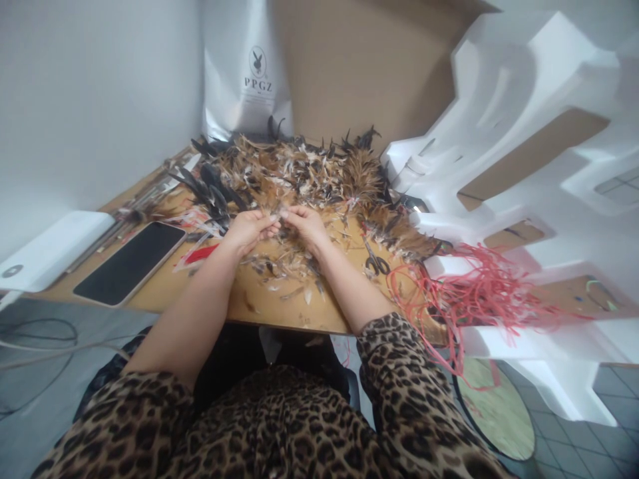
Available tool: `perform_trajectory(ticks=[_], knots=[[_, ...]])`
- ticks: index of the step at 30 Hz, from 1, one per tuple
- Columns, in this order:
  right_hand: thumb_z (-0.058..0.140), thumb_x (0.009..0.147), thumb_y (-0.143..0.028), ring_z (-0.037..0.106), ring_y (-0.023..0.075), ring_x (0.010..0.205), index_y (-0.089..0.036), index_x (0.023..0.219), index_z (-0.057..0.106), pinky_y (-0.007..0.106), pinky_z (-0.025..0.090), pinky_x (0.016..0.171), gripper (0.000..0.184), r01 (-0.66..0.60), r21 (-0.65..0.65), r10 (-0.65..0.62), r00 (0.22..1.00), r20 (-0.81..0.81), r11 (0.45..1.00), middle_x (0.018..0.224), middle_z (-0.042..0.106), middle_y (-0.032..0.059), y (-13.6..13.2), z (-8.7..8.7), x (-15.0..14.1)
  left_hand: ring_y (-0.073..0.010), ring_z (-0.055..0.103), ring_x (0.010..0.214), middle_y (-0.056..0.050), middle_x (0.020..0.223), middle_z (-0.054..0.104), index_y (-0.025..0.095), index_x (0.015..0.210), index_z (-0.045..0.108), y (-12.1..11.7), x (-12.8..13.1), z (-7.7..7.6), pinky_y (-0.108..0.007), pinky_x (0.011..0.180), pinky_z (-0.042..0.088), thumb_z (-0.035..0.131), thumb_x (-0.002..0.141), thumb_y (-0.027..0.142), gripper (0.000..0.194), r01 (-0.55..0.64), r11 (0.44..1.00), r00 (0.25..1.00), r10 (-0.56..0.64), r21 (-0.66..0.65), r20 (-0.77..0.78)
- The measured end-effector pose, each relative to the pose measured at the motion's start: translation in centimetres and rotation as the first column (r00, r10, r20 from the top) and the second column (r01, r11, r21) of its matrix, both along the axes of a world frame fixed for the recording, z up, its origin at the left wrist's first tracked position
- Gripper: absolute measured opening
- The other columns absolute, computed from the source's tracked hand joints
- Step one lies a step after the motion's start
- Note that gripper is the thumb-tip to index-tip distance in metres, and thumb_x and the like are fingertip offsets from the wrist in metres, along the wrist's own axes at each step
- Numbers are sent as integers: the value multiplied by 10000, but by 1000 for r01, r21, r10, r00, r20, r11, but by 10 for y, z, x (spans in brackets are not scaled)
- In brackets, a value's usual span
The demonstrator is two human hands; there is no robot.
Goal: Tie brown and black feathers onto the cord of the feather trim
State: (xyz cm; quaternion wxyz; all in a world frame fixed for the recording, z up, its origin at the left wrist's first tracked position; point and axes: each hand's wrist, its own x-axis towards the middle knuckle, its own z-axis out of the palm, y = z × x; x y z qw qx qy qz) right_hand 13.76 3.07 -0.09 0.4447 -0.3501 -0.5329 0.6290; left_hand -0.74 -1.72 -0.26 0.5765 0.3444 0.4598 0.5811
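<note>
The worktop (pixel 292 316) is wooden and yellowish, strewn with loose feather bits. Seen with the hands as the clock's centre and twelve at the far side, a big brown heap (pixel 299 163) of feathers fills eleven to one o'clock, with some long black plumes (pixel 212 193) near ten. A phone (pixel 130 263) lies dark-screened at eight, and beyond it a white box (pixel 60 247) sits at the edge. A red scrap (pixel 202 253) is just beside the left forearm. Scissors (pixel 377 264) lie at four, handles towards the person, and past them a tangle of pink ribbon (pixel 484 286) spills over white foam (pixel 564 50). At the back, a silver bag (pixel 244 80) stands at eleven and brown cardboard (pixel 369 66) at half past twelve. Grey tiles (pixel 564 442) show on the floor at four.

Both forearms reach forward from leopard-print sleeves and slant inward. The left hand (pixel 250 231) points towards two o'clock, the right hand (pixel 305 226) towards ten, and they nearly meet. On each, thumb and forefinger are pinched on a small brown tuft (pixel 273 198), which is right at the fingertips, in front of the heap.
</note>
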Motion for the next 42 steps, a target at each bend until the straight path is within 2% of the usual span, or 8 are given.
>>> perform_trajectory(ticks=[11,20,24,27,30,35,38,42], knots=[[781,514,-401,482,52,560,-154,636,591,201,400,616,335,77,15,-77,997,9,997,579,575,-61,-8,1,-4,-82,612,526,-110,672,692,74,677,663,-3,4,2,-168,534,479,747,674,199,150,51,999,998,-52,-10,-39],[780,534,-389,518,68,573,-163,659,591,214,426,613,320,15,-63,-16,1000,-14,998,592,584,-52,-6,-3,-6,-83,615,530,-103,668,694,78,665,666,-2,3,0,-156,505,471,702,706,159,98,74,997,996,-74,-7,-54],[721,622,-351,531,79,608,-162,738,661,229,437,668,229,22,137,-41,990,133,990,653,633,-28,3,-5,1,-60,583,493,-78,640,677,75,680,664,1,-3,1,-144,484,454,705,708,167,104,-37,999,999,37,17,-30],[664,689,-299,558,105,669,-158,752,684,251,443,712,156,-66,388,-108,905,411,919,724,658,1,10,-7,10,-38,569,488,-67,655,675,74,717,659,4,-8,1,-116,466,429,715,711,178,118,-153,988,987,152,21,44],[622,729,-260,575,139,765,-177,802,707,282,441,773,140,-229,548,-241,718,653,804,826,661,28,10,-8,16,-31,560,476,-61,646,668,75,702,643,6,-11,1,-107,448,420,712,721,185,132,-195,981,978,194,7,74],[577,777,-277,573,190,923,-224,915,702,315,422,839,193,-403,527,-348,438,829,748,964,650,55,-1,-7,14,-42,583,493,-67,674,679,63,723,652,4,-11,1,-113,448,435,704,719,170,119,-162,987,987,162,3,4],[515,809,-248,572,181,897,-199,838,688,295,419,812,183,-427,543,-373,420,827,723,923,641,57,-5,-7,11,-52,601,517,-78,704,692,60,748,659,3,-11,1,-116,453,433,694,723,166,115,-145,989,989,144,-1,-36],[526,785,-218,559,143,828,-156,772,669,257,415,790,157,-345,590,-331,578,746,730,868,631,44,1,-5,12,-51,613,542,-98,795,712,69,760,664,0,-10,8,-110,457,426,704,714,175,122,-164,986,985,163,-10,-64]])
